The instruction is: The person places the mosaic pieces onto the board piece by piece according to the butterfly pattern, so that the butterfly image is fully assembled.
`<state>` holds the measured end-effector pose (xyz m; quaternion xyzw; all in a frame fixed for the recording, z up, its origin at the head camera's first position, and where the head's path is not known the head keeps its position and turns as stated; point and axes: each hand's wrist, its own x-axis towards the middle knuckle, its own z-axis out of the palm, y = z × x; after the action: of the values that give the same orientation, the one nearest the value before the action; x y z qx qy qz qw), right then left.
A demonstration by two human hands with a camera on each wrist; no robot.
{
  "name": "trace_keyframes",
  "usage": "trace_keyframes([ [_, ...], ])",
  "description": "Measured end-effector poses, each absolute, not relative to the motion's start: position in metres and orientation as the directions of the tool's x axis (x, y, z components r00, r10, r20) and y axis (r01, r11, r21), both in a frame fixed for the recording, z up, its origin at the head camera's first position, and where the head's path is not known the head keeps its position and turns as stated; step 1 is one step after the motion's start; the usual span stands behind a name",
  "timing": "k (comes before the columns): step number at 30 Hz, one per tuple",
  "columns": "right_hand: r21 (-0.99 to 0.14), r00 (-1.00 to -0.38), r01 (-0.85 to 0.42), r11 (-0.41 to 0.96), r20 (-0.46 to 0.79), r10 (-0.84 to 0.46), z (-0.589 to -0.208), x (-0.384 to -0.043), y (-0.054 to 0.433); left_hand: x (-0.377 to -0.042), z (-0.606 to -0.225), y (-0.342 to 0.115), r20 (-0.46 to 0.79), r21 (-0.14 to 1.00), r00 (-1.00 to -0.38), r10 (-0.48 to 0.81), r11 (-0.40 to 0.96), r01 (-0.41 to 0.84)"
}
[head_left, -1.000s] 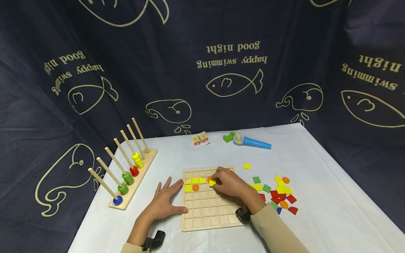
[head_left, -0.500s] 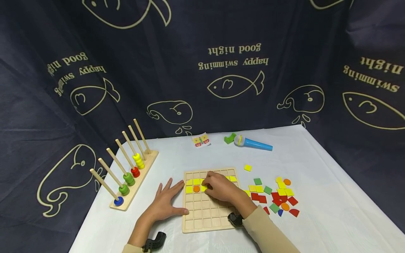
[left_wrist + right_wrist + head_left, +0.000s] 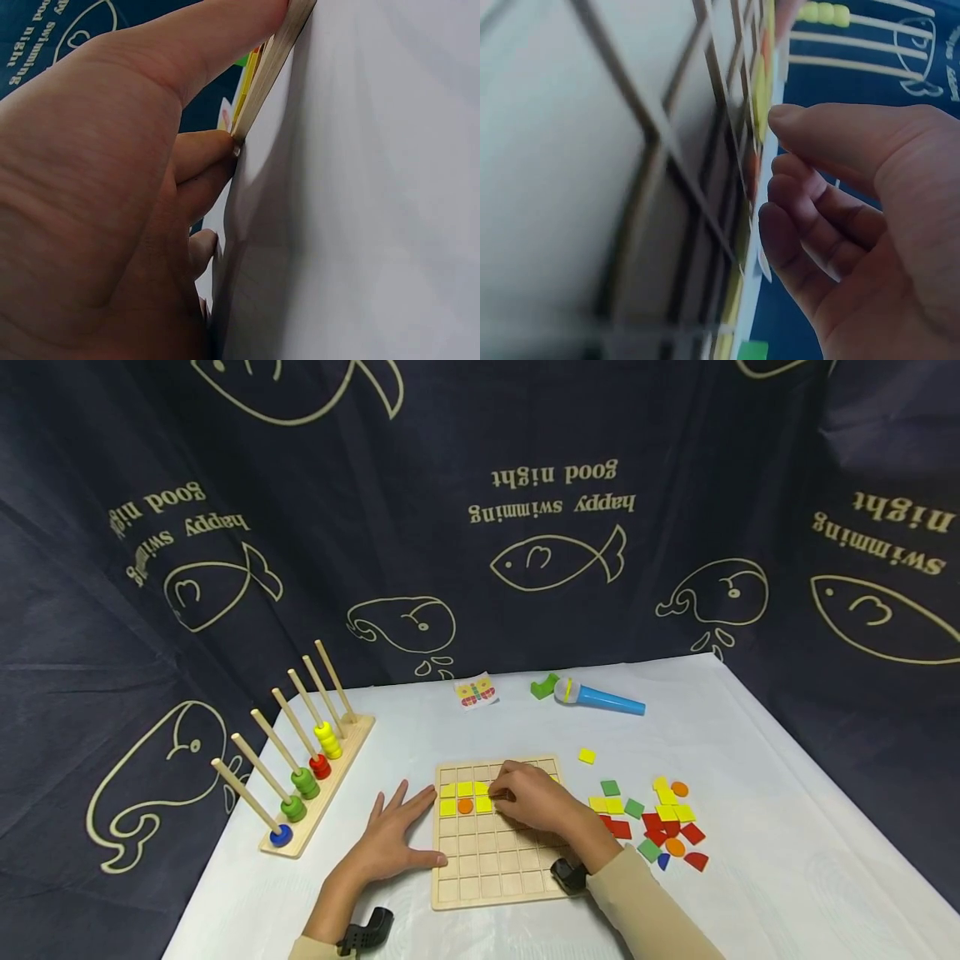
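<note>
A wooden grid board (image 3: 489,865) lies on the white table. In its second row, a yellow square tile (image 3: 447,807), an orange round tile (image 3: 466,807) and another yellow square (image 3: 483,804) sit side by side. Yellow tiles (image 3: 465,788) fill cells in the row above. My right hand (image 3: 534,797) hovers over the board just right of that second yellow square, covering some cells. Seen from the right wrist, the thumb (image 3: 829,131) and loosely bent fingers have nothing between them. My left hand (image 3: 393,841) is spread on the table, its thumb and forefinger against the board's left edge.
Loose yellow, red, green, orange and blue tiles (image 3: 667,814) lie right of the board. A single yellow tile (image 3: 587,756) is above them. Behind stand a butterfly card (image 3: 476,692), a green block (image 3: 543,686) and a toy microphone (image 3: 600,697). A peg counting stand (image 3: 318,785) occupies the left.
The right hand carried a yellow square tile left to the cell beside the orange round, let it go there, and has drawn slightly back right. The left hand stays put.
</note>
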<state>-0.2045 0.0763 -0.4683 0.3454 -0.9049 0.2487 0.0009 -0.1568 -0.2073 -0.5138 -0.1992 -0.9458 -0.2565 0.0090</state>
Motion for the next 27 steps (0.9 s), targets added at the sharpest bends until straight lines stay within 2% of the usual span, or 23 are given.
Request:
trace_keyframes([
  [9,-0.476,-0.799,-0.587,0.655,0.207,-0.565,-0.462,-0.213,0.108,-0.156,-0.513,-0.208,0.113,0.504,-0.920,0.376,0.776,0.379],
  [27,-0.509,-0.884,-0.461,0.727,0.188,-0.428,-0.463,-0.218,0.153,-0.157,-0.512,-0.207,0.103,0.510,-0.921,0.375,0.776,0.373],
])
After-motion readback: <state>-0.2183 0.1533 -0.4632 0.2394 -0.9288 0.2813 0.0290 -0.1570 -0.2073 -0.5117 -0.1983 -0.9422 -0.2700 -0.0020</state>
